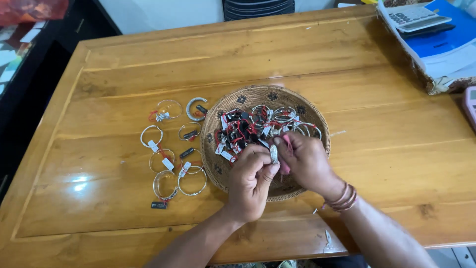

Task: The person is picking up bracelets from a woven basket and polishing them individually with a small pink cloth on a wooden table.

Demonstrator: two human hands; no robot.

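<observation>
My left hand (250, 181) pinches a small silver ring or bracelet piece (273, 154) over the near edge of a round woven tray (312, 114). Touching the same piece from the right, my right hand (307, 161) holds its pink-red string or tag between the fingers. The tray holds a heap of silver bracelets (263, 124) with red strings and black and white tags. Several more tagged silver bracelets (171, 154) lie spread on the wooden table (377, 129) left of the tray.
At the far right corner lies a stack of papers with a blue folder (446, 39) and a calculator (414, 16) on top. A pink object (470, 104) pokes in at the right edge. A dark chair back (258, 7) stands behind the table.
</observation>
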